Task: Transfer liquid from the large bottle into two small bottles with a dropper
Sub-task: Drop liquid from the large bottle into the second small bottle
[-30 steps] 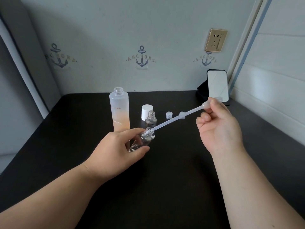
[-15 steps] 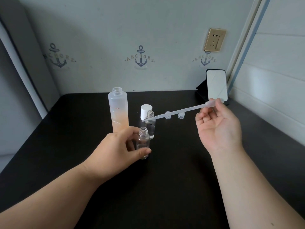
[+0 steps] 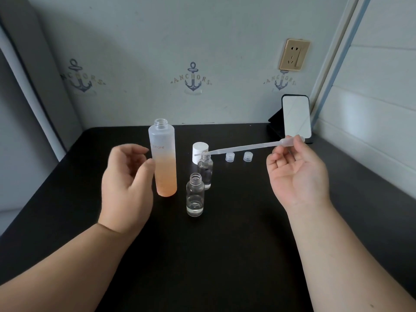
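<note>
Near half of the black surface (image 3: 225,266) is wide open. Mid-surface is crowded: tall bottle (image 3: 163,163), two small bottles (image 3: 195,194) (image 3: 205,171) and a white cap (image 3: 200,150) packed close together. Two little caps (image 3: 230,157) (image 3: 247,156) sit right of them, and a mirror (image 3: 296,117) blocks the far right corner.

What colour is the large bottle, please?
The large bottle is frosted white at the top, fading to orange toward its base; the head view shows it.
</note>
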Tool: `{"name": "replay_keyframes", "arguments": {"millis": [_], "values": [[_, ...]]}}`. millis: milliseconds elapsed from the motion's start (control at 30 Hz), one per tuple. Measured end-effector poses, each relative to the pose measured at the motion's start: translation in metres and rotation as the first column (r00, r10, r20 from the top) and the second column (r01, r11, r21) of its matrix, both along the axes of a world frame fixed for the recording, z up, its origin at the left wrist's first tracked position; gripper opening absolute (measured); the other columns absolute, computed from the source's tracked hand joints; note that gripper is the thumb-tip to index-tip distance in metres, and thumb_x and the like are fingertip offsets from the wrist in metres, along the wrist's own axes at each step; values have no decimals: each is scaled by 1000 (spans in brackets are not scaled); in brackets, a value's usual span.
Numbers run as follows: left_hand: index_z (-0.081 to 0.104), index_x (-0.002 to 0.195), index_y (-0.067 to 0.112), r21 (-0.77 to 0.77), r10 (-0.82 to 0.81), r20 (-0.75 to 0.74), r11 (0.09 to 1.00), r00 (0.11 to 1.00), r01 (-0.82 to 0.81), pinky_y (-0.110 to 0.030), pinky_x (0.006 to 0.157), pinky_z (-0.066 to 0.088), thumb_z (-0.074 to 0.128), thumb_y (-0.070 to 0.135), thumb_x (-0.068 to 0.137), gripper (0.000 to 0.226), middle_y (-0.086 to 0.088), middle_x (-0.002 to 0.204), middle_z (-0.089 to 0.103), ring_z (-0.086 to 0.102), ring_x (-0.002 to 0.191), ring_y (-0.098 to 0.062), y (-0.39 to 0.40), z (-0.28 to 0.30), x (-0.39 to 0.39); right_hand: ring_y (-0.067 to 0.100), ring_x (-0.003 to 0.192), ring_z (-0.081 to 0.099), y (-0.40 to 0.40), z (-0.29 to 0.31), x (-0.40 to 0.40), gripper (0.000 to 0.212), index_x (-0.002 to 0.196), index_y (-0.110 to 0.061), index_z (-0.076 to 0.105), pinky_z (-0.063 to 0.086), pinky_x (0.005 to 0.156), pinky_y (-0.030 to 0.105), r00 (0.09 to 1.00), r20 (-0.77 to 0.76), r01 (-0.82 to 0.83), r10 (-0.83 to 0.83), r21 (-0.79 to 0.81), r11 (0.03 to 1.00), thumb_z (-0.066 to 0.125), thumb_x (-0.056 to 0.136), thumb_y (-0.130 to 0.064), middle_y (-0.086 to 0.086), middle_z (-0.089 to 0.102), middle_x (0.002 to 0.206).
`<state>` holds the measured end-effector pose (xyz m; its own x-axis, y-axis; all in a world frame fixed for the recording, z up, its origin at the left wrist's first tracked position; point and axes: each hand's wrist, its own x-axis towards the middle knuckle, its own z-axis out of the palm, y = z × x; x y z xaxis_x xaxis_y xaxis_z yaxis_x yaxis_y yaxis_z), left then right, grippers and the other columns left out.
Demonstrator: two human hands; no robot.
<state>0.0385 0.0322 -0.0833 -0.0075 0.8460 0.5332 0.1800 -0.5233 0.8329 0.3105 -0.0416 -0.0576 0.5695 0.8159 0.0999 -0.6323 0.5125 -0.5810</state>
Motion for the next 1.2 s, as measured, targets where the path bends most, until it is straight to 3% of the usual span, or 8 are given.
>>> {"name": "replay_keyframes", "arguments": {"millis": [133, 267, 333, 467, 567, 700, 900, 1200], "values": [[46, 129, 31, -122, -32, 28, 992, 999, 35, -23, 81, 46, 62, 31, 78, 54, 10, 112, 56, 57, 95, 9, 7, 0, 1, 12, 67, 65, 0, 0, 0, 31, 67, -16, 77, 53, 64, 24, 1000, -4, 1, -1, -7, 1000, 65, 95, -16, -1, 69, 76], [31, 152, 35, -254, -208, -54, 949, 977, 188, -18, 84, 43, 63, 40, 79, 80, 24, 128, 55, 55, 106, 18, 10, -4, 4, 13, 66, 66, 0, 2, -2, 31, 67, -14, 78, 53, 63, 24, 1000, -17, -1, 1, -19, 1000, 65, 95, -14, 0, 69, 76], [38, 145, 43, -291, -231, -98, 937, 968, 194, -19, 80, 45, 66, 43, 85, 66, 28, 118, 62, 60, 102, 14, 12, -7, 5, 13, 66, 66, 0, 2, -3, 32, 66, -14, 78, 52, 63, 24, 1000, -20, 7, -7, -25, 1000, 64, 95, -13, 0, 69, 75], [49, 110, 53, -239, -170, -255, 965, 952, 109, -18, 69, 46, 66, 43, 92, 26, 39, 97, 61, 60, 88, 16, 15, -7, 8, 13, 71, 67, -1, 2, -2, 16, 81, -9, 72, 54, 66, 24, 1000, -6, 2, -3, -32, 999, 66, 95, -15, 0, 70, 80], [51, 115, 46, -211, -153, -236, 972, 960, 103, -14, 67, 45, 70, 43, 89, 33, 40, 97, 60, 60, 90, 16, 15, -7, 8, 14, 74, 69, 1, 0, -1, 19, 80, -9, 74, 55, 68, 25, 1000, -2, -4, 4, -30, 1000, 66, 96, -16, 0, 71, 83], [53, 104, 56, -185, -165, -205, 974, 965, 128, -7, 59, 49, 74, 37, 88, 32, 37, 100, 62, 60, 91, 14, 11, -6, 7, 13, 77, 71, 2, 0, -2, 27, 74, -11, 77, 55, 70, 24, 1000, 19, -3, 3, -14, 1000, 65, 97, -18, -1, 72, 85], [55, 106, 62, -171, -142, -231, 980, 963, 103, -42, 78, 60, 75, 34, 87, 39, 26, 102, 65, 66, 85, 0, 10, -6, 7, 11, 81, 71, 3, 0, -2, 33, 69, -17, 79, 55, 72, 23, 998, 62, -10, 10, 0, 1000, 63, 98, -21, -3, 73, 87], [51, 108, 68, -111, -98, -302, 992, 948, 67, -19, 72, 44, 75, 32, 87, 48, 21, 102, 64, 60, 92, 8, 9, -4, 7, 11, 80, 71, 2, 0, -2, 30, 71, -16, 78, 55, 73, 24, 995, 100, 0, 2, -21, 1000, 65, 97, -20, -2, 73, 86]]}}
